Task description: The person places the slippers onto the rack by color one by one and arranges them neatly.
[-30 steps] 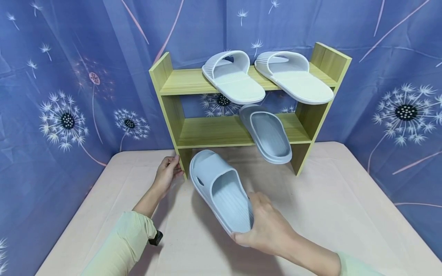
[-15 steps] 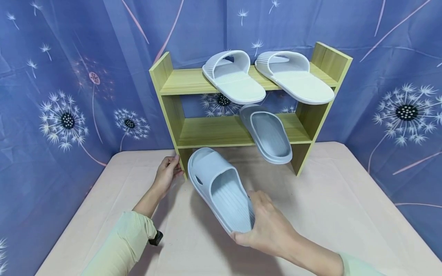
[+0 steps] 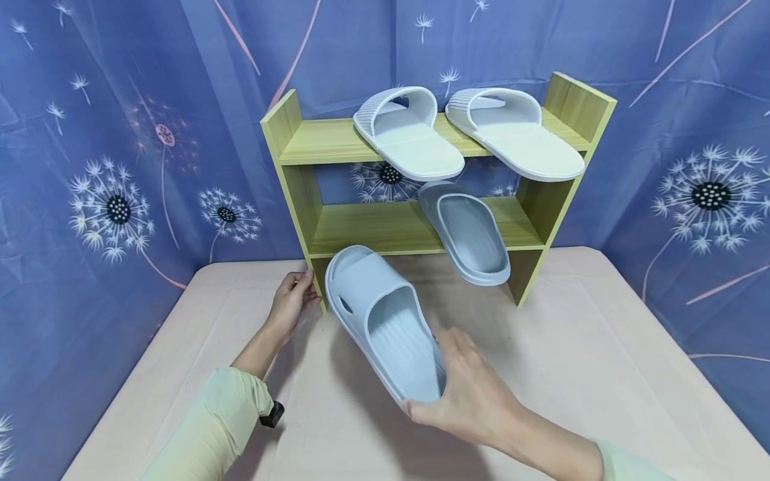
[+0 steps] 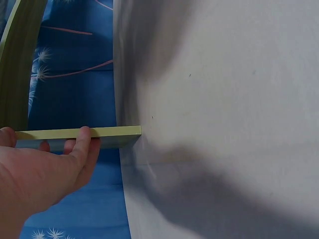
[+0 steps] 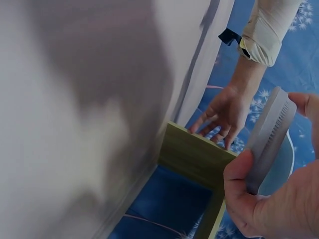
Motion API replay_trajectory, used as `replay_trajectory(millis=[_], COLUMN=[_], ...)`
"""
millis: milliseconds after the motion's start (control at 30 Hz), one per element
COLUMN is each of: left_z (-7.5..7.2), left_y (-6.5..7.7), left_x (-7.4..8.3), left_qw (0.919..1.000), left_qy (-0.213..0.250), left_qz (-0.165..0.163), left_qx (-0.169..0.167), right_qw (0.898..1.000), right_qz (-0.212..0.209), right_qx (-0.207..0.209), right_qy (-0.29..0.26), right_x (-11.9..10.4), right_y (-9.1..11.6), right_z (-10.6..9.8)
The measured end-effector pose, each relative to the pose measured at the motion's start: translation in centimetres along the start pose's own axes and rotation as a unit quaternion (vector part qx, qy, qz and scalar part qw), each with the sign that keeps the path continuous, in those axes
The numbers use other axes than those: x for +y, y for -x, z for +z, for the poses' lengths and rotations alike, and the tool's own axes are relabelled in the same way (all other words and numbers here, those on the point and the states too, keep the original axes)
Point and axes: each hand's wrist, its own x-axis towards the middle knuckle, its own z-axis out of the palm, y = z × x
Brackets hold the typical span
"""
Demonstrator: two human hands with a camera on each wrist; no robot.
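Observation:
My right hand (image 3: 472, 387) grips a light grey-blue slide slipper (image 3: 381, 321) by its heel, thumb on the near side and fingers along the right side. The slipper is raised, toe toward the rack and overlapping the front edge of the middle shelf (image 3: 373, 230) in the head view. Its sole (image 5: 271, 134) shows edge-on in the right wrist view. My left hand (image 3: 290, 304) touches the lower left side panel (image 4: 112, 131) of the wooden rack, fingers fairly straight along its outer face and edge. A matching grey slipper (image 3: 472, 234) sits on the middle shelf's right half, heel overhanging.
Two white slippers (image 3: 415, 137) (image 3: 523, 137) stand on the top shelf (image 3: 321, 140), heels past its front edge. The rack stands on a pale cloth-covered table (image 3: 577, 374). A blue dandelion-print curtain (image 3: 132, 80) hangs behind and at both sides.
The slipper in my right hand has risen slightly, its toe moving up and a little left toward the middle shelf. My left hand stays at the side panel.

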Motion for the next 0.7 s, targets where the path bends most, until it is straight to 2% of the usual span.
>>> replay_trajectory(millis=[167, 367, 700], left_z=[-0.1, -0.1, -0.1], left_y=[-0.1, -0.1, 0.1], left_x=[-0.1, -0.2, 0.1], left_qw=[1.0000, 1.0000, 1.0000], left_qy=[0.002, 0.004, 0.000], left_qz=[0.000, 0.002, 0.001], left_qx=[-0.003, -0.003, -0.009], right_qw=[1.000, 0.999, 0.998], right_qz=[-0.010, -0.001, 0.021], right_qx=[0.012, 0.006, -0.014], right_qy=[-0.023, -0.048, -0.052], right_x=[0.1, 0.1, 0.0], right_y=[-0.6, -1.5, -3.1], right_z=[-0.4, -0.9, -1.9])
